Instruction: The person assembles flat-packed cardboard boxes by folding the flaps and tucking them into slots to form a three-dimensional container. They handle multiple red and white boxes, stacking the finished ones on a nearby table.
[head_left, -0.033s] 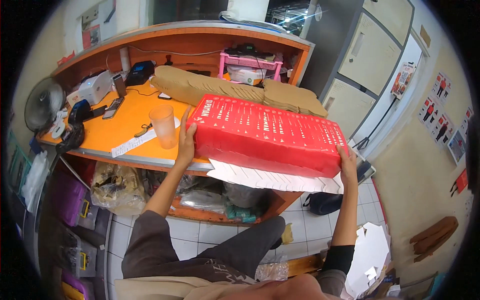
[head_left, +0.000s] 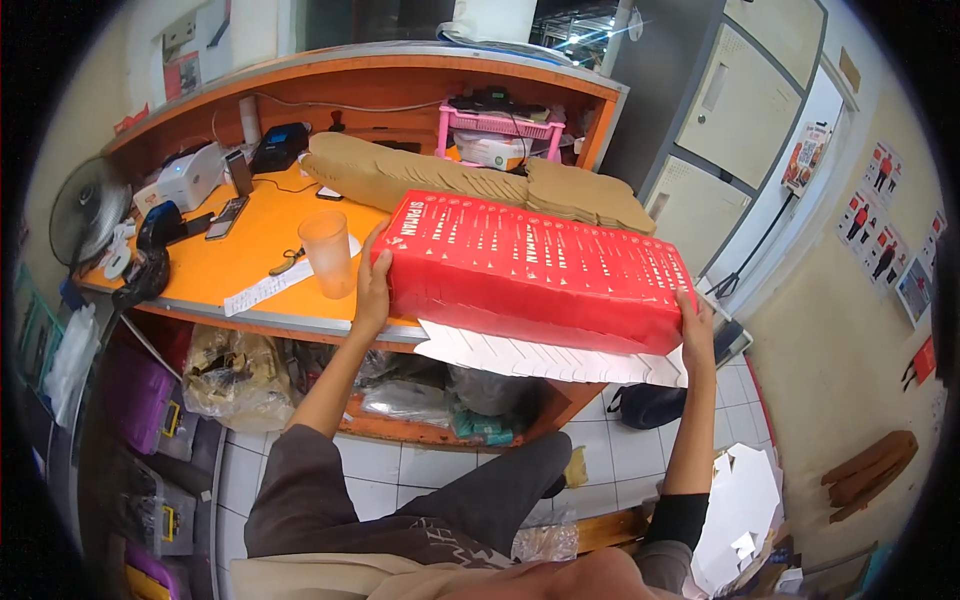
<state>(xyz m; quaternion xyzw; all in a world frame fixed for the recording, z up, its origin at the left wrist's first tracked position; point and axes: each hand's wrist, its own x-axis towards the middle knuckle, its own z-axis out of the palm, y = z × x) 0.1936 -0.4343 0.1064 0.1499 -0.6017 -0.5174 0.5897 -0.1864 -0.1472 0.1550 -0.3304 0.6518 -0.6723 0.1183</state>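
Observation:
Between my hands is a long stack of red printed cardboard packaging [head_left: 540, 290], its thin layers pressed side by side. White serrated flaps [head_left: 550, 358] fan out along its lower edge. My left hand [head_left: 373, 290] grips the left end, with the fingers behind and around the edge. My right hand [head_left: 697, 330] is closed on the right end. The stack lies tilted across the front edge of the orange table [head_left: 200, 265]; how much of it rests on the table is hidden. Just left of my left hand stands a translucent orange plastic cup [head_left: 328, 258].
Brown cardboard pieces [head_left: 440, 178] lie stacked behind the red one. A paper strip [head_left: 262, 292], a phone [head_left: 227, 217], a tape dispenser [head_left: 155, 235] and a white printer [head_left: 190, 175] are at the left. White cardboard sheets [head_left: 735, 510] sit on the floor at lower right.

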